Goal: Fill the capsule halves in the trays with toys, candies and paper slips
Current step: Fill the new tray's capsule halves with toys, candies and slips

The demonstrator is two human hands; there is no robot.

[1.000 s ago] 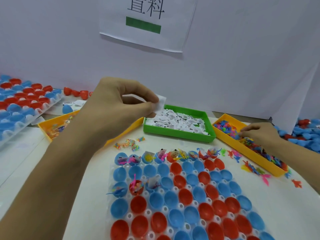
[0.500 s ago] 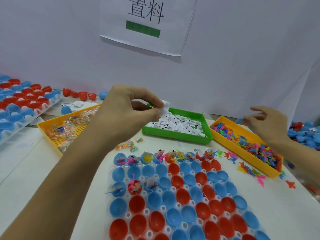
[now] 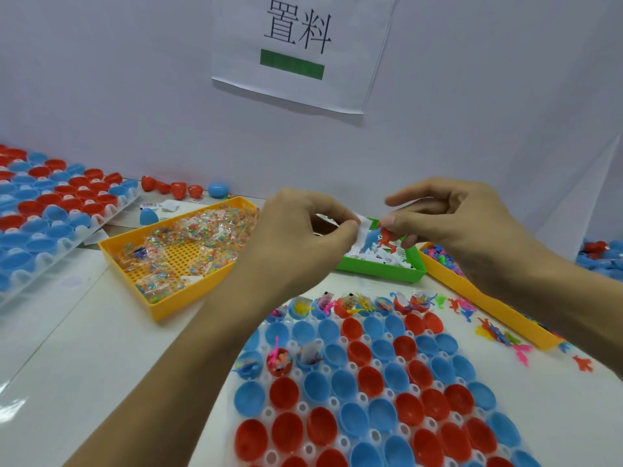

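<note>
- Now brought together above the green tray (image 3: pixel 382 268): left hand (image 3: pixel 296 230) and right hand (image 3: pixel 451 217), nearly touching at the fingertips.
- A moment ago well apart, with the right hand out over the right-hand yellow tray (image 3: pixel 478 294) of toys; since then swung inward to meet the left.
- Left hand: thumb and forefinger pinched narrow on a white paper slip (image 3: pixel 363 227), as half a second back.
- Right hand: fingers curled, pinching small toys (image 3: pixel 376 239), one blue and one red, hanging just beside the slip.
- Meaning, as a judgement: toy pick finished, slip and toys being gathered into one bundle for a single capsule half.
- Capsule tray (image 3: pixel 340 404) directly below and nearer the camera: far row already stuffed with slips and toys, a few halves in the third row at the left filled too, all others red and blue and bare inside.
- Likely next target: an unfilled half (image 3: pixel 332 353) just right of that filled group, though not yet certain.
- Candy apparently absent from both hands; cannot tell whether any is hidden in the palms. Wrapped candies (image 3: pixel 202 230) lie in the left-hand yellow tray (image 3: pixel 161 303), so a further reach there seems still due.
- Second tray of capsule halves (image 3: pixel 50 203) at far left, loose halves along the wall, stray toys (image 3: pixel 505 338) scattered on the table by the right tray.
- Overall progress: early, most of the near tray still to fill.
</note>
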